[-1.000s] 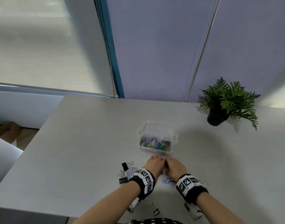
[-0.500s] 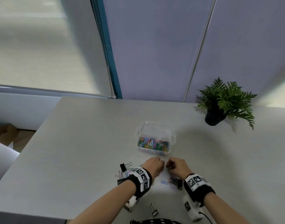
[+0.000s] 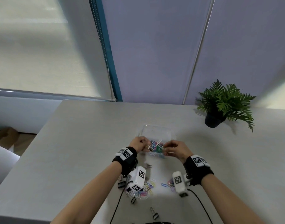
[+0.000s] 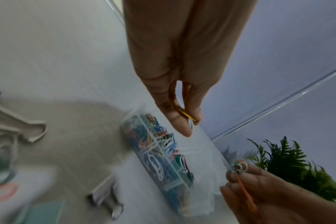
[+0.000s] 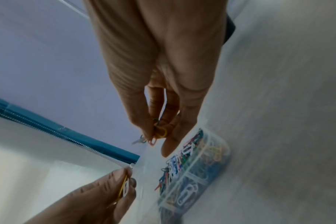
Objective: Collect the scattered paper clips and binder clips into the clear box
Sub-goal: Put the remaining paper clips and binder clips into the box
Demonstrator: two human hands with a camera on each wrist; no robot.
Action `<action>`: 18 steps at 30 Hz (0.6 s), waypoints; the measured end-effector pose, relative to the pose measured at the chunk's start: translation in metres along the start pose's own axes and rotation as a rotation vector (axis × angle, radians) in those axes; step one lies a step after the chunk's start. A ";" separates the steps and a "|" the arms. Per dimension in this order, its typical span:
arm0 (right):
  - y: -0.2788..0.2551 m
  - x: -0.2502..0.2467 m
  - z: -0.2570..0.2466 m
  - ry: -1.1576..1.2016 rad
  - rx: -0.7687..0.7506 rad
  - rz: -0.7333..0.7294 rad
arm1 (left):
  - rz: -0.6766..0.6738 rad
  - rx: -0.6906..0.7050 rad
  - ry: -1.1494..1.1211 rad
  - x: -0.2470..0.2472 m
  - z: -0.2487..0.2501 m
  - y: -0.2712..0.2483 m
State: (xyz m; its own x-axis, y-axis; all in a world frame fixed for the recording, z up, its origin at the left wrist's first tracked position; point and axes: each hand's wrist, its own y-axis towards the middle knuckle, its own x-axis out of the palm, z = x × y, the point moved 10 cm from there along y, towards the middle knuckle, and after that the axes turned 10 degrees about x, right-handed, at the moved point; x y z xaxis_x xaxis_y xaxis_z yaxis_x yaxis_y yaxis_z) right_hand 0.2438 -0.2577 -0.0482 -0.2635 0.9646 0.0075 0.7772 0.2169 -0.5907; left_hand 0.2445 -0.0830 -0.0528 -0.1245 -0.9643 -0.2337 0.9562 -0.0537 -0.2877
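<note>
a grey desk (image 3: 77, 143) stands by a purple wall and a white blind. a green plant (image 3: 222, 102) sits near the far right corner. the clear box (image 3: 158, 131) sits in the middle, with many coloured clips inside. the left hand (image 3: 138, 143) pinches a yellow and a white paper clip (image 5: 125, 187) over the box. the right hand (image 3: 175, 150) pinches a few paper clips (image 5: 159, 133) too. more loose clips (image 3: 145, 189) lie near the front edge.

Multicoloured paper clips (image 3: 156, 147) fill the clear box (image 3: 158, 131); black binder clip (image 3: 155, 215); grey table (image 3: 74, 143).
</note>
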 end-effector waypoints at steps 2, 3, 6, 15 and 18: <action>0.007 0.002 -0.015 -0.086 -0.036 0.033 | 0.042 0.002 0.031 -0.012 0.002 0.009; 0.010 0.002 -0.021 -0.143 -0.052 0.056 | 0.049 0.002 0.054 -0.016 0.003 0.013; 0.018 0.001 -0.029 -0.338 -0.083 0.130 | 0.018 0.019 0.131 -0.016 0.009 0.018; -0.019 -0.004 -0.032 -0.683 -0.265 0.185 | -0.085 0.262 0.480 0.008 0.054 -0.018; -0.029 -0.004 -0.003 -0.798 -0.247 0.115 | -0.349 0.259 0.560 0.054 0.035 -0.036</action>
State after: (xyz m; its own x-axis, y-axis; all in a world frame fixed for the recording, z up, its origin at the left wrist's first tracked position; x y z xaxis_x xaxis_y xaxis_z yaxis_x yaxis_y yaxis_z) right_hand 0.2242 -0.2679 -0.0282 -0.4274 0.6078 -0.6693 0.9022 0.2394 -0.3588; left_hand 0.2131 -0.1420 -0.0221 -0.4860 -0.6054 -0.6303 0.8593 -0.4625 -0.2184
